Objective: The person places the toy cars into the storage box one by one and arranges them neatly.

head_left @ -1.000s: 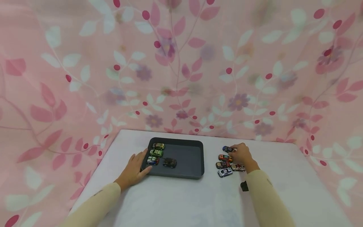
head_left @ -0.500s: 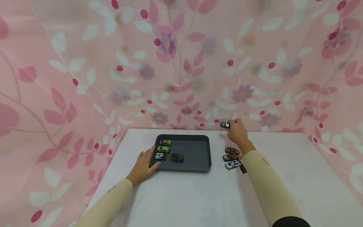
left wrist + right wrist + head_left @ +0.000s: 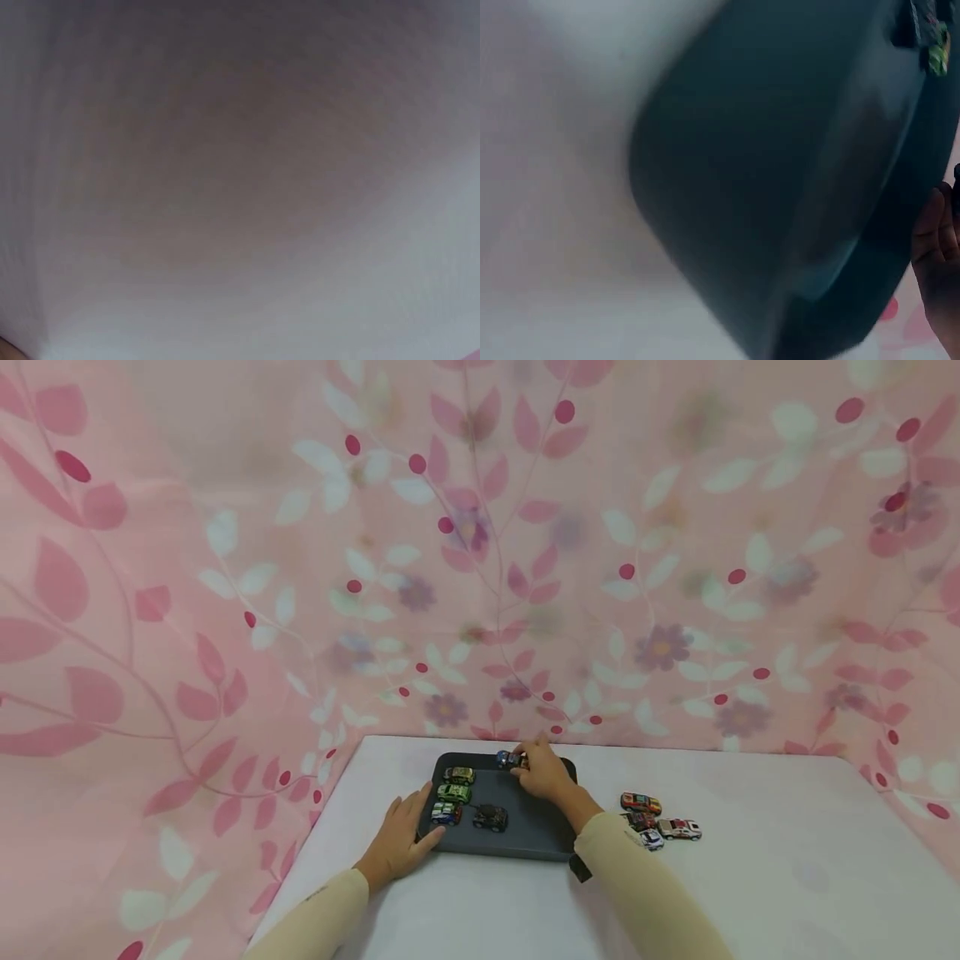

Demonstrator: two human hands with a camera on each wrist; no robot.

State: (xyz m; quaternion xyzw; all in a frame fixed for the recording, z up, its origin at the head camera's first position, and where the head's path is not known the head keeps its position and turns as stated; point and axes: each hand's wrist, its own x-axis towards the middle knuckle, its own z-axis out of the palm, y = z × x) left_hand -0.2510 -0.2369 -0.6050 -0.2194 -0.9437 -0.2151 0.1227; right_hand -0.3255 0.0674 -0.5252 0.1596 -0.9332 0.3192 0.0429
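Note:
In the head view, my right hand (image 3: 546,772) pinches a blue toy car (image 3: 507,759) over the back part of a dark grey tray (image 3: 510,850). My left hand (image 3: 397,835) rests at the tray's left edge, fingers straight. Along the tray's left side sit a yellow toy car (image 3: 459,774), a green one, and a white-blue-green one (image 3: 446,812) in a column. A black toy car (image 3: 490,817) stands to their right. The right wrist view shows the tray (image 3: 727,150) large and my right hand (image 3: 939,262) at the edge; the left wrist view is mostly blurred.
Right of the tray, an orange toy car (image 3: 641,802), a dark red one, a white-and-red one (image 3: 679,829) and a silver-white one (image 3: 652,838) lie grouped on the white tabletop (image 3: 765,877). A pink floral cloth (image 3: 525,568) hangs behind the table.
My right hand has lifted the blue toy car from the group on the right and carried it left over the tray. My left hand stays at the tray's edge; the head view has shifted.

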